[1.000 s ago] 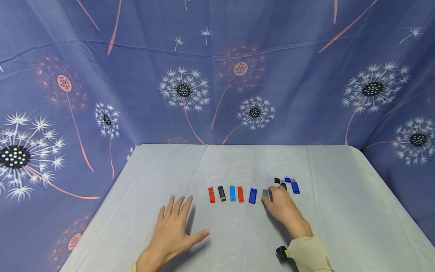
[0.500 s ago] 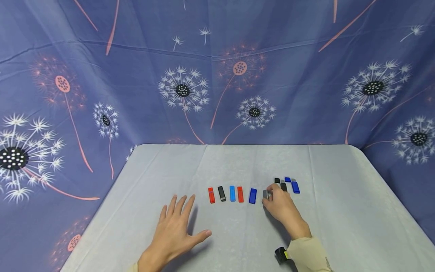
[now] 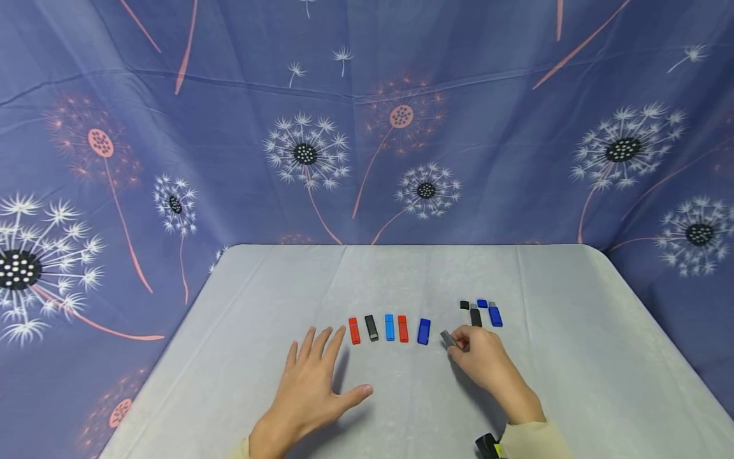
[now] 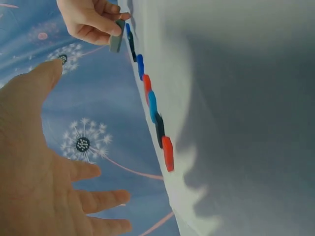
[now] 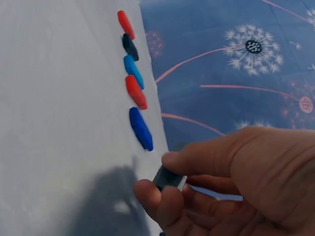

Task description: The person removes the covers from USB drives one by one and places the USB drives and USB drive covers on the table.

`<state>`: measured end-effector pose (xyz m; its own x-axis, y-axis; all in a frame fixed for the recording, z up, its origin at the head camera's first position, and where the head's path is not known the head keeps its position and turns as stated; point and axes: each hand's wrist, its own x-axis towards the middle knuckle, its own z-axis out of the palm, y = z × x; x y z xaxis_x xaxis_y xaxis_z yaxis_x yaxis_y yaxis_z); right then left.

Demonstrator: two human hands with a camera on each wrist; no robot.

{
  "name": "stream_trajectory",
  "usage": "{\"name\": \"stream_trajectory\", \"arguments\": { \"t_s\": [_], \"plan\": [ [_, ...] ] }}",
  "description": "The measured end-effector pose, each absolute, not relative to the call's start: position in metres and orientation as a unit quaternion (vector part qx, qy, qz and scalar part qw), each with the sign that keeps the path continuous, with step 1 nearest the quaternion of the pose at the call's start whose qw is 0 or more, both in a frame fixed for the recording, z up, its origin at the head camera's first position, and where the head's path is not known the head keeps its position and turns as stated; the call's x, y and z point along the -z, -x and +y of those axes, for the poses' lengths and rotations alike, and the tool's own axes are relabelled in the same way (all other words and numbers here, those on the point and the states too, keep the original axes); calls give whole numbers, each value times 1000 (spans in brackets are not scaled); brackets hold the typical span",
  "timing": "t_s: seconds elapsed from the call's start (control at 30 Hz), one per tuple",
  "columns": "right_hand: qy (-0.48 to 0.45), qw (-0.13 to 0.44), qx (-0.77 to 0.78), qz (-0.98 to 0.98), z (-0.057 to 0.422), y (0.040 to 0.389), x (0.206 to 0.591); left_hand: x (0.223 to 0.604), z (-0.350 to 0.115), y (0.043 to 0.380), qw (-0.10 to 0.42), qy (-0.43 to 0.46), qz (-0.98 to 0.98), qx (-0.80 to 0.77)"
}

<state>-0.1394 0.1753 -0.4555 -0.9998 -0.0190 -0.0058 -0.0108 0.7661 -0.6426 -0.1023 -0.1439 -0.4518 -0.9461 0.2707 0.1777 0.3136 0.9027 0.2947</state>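
Observation:
Between thumb and fingers, my right hand (image 3: 487,360) pinches a grey USB stick (image 3: 446,338), tilted and raised off the table; the right wrist view shows the same grey stick (image 5: 168,178) at the fingertips. My left hand (image 3: 312,398) hovers palm down over the cloth with spread fingers, holding nothing. A row of capped USB sticks lies between the hands: red (image 3: 354,331), black (image 3: 371,327), light blue (image 3: 389,327), a second red (image 3: 403,329) and dark blue (image 3: 424,331). Beyond the right hand are an uncapped black stick (image 3: 475,317) and an uncapped blue stick (image 3: 496,316).
Behind the uncapped sticks lie a loose black cap (image 3: 464,305) and a loose blue cap (image 3: 482,303). A pale cloth covers the table (image 3: 275,280). A blue dandelion-print curtain (image 3: 229,127) hangs around its back and sides.
My right hand has picked the grey USB stick up from the table, tilted it and drawn it slightly nearer. My left hand has shifted a little to the right, fingers still spread.

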Motion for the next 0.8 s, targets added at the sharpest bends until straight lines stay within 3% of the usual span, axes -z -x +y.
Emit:
{"name": "stream_trajectory", "arguments": {
  "t_s": [0.63,0.8],
  "plan": [
    [41,15,373,927,160,121,422,449,-99,115,95,241,-930,260],
    [56,9,381,923,159,118,419,442,-85,119,58,243,-916,313]
  ]
}}
